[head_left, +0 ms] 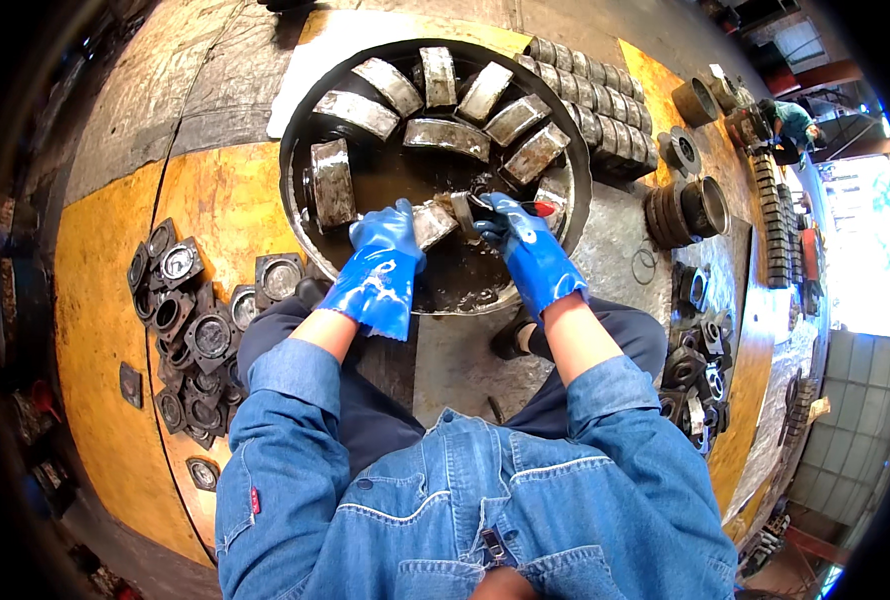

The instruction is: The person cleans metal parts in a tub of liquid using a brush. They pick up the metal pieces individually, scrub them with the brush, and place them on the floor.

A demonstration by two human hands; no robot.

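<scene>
My left hand, in a blue rubber glove, is closed on a curved metal block at the near side of a large round pan. Dark, oily-looking liquid lies in the pan. In a matching glove, my right hand is closed round a tool that looks like a paintbrush; its pale head meets the block, and a red end shows beyond my fingers. Several similar wet blocks stand round the inside of the pan. My fingers hide part of the held block and most of the tool.
Rows of stacked metal blocks stand beyond the pan at right. Dark flanged parts are heaped at left, more at right. Metal rings sit farther right. Another person bends down at far right.
</scene>
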